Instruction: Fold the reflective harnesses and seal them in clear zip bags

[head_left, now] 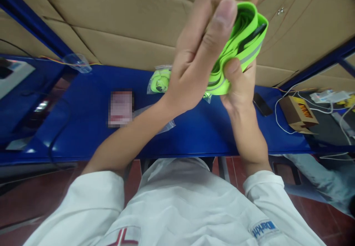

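Observation:
A folded bundle of neon-green reflective strap [249, 50] with grey stripes is held up above the table, a dark piece tucked among its layers. My right hand [240, 76] grips its lower end, with the thumb pressed on the near side. My left hand [194, 53] lies along the bundle's left side, its thumb up against the folds and its fingers reaching past the top; those fingertips are partly cut off and blurred. Behind my left wrist, another neon-green bundle in a clear plastic bag [160, 81] rests on the blue table [202, 131].
A blurred-out pinkish packet [121, 108] and a clear plastic bag [168, 126] lie left of centre. A clear cup [79, 64] is tipped at the back left. To the right are a dark phone [262, 104], an open cardboard box [298, 114] and white cables [276, 107]. Brown cardboard [124, 42] lines the back.

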`<state>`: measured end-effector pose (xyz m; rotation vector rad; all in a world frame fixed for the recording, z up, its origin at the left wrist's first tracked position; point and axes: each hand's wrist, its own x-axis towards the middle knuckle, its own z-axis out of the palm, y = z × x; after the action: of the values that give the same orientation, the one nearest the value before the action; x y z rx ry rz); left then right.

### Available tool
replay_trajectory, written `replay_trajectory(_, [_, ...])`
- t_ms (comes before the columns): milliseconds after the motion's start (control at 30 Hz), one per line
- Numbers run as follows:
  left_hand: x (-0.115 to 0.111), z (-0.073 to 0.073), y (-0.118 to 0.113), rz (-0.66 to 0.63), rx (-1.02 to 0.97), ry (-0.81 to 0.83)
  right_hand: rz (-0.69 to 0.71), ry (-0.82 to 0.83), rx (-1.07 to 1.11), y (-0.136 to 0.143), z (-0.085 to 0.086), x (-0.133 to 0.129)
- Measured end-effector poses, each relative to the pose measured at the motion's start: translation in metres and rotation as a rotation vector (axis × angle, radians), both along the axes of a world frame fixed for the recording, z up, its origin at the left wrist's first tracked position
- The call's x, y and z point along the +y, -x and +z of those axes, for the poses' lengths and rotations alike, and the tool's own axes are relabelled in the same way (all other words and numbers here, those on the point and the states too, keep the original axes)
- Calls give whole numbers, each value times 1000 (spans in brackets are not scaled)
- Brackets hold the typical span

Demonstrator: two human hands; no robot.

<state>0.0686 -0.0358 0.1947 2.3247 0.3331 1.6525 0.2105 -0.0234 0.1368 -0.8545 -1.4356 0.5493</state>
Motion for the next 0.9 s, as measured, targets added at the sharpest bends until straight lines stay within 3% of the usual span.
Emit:
replay_trajectory(67, [-2,3,2,47,171,-4,-42,82,-11,-9,-4,-1])
replay_trajectory(133, [1,-8,14,33,207,119,-53,164,29,-21,-16,-7])
replay_trajectory(200, [6,-35,40,-46,160,272,-41,252,119,-33,-36,-15])
replay_trajectory(233, [8,-52,56,-48,322,314,-13,308,155,-38,-48,-19])
replay_trajectory(367, [8,-122,117,207,815,561,69,592,285,-48,-97,-25])
replay_trajectory(467, [3,-150,135,409,1026,513,109,717,308,-44,-119,-25])
replay_trajectory(600, [0,-160,125,407,1163,450,198,843,269,-35,-129,-27])
replay_trajectory(900, [-1,-177,96,421,973,-7,222,987,89,-29,-122,-34])
